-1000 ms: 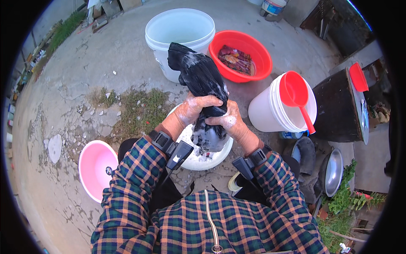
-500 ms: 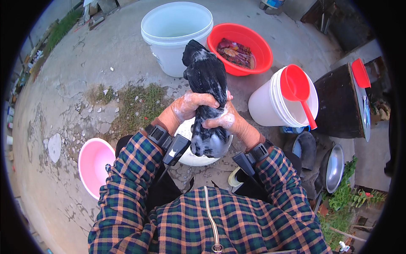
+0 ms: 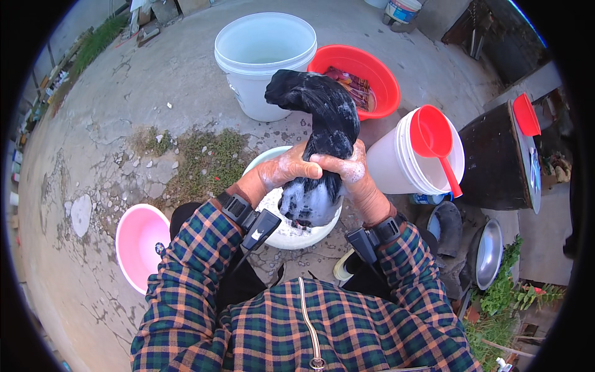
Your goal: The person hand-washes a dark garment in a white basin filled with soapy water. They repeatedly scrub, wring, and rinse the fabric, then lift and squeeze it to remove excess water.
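Note:
A wet black cloth, streaked with white suds, is bunched in both my hands above a pale basin. My left hand is closed round its left side, fingers wrapped and thumb across the front. From the other side my right hand grips it too, the thumbs almost meeting, with foam on the skin. The cloth's upper part rises and folds over to the left. Its lower end, thick with lather, hangs into the basin, where white foam lies. What kind of garment it is I cannot tell.
Beyond the cloth stand a big white bucket and a red basin with a patterned packet in it. To the right, a red ladle rests in a white bucket beside a dark barrel. A pink basin sits left.
The cloth's upper part has swung from upright to bent over leftward. Its lower end has sunk nearer the basin, and my hands have shifted slightly, thumbs closer together. The view has tilted a little.

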The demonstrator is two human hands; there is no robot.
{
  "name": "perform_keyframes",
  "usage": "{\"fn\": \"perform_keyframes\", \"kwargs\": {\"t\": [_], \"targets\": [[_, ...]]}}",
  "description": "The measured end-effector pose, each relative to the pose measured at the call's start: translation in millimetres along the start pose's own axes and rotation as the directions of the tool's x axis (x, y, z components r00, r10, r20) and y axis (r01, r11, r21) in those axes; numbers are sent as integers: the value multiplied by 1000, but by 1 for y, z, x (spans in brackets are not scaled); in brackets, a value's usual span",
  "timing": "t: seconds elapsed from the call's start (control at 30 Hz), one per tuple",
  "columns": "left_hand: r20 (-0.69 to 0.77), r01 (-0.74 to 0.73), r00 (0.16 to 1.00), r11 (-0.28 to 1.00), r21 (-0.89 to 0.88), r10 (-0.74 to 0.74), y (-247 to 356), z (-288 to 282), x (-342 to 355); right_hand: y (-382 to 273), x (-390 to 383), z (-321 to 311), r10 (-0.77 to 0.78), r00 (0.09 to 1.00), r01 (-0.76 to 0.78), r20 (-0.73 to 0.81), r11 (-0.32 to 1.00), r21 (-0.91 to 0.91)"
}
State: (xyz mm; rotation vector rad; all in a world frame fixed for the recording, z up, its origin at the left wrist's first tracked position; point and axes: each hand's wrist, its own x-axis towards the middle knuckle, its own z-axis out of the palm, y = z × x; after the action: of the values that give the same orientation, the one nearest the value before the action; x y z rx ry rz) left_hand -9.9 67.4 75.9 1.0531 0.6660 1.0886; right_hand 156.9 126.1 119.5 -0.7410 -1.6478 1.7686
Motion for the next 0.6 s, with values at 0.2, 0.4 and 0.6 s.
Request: {"fn": "perform_keyframes", "kwargs": {"t": [0.2,0.4,0.6], "targets": [[26,119,992,986,116,-123,-6,4,-6,0,-1,5,-14,996,28,-92,988,149],[-76,153,987,969,194,-140,-9,19,-8,8,-1,7,-21,994,37,-110,988,147],[-166,222,972,879,422,-166,-10,25,-8,20,2,12,-35,983,50,-180,996,80]]}}
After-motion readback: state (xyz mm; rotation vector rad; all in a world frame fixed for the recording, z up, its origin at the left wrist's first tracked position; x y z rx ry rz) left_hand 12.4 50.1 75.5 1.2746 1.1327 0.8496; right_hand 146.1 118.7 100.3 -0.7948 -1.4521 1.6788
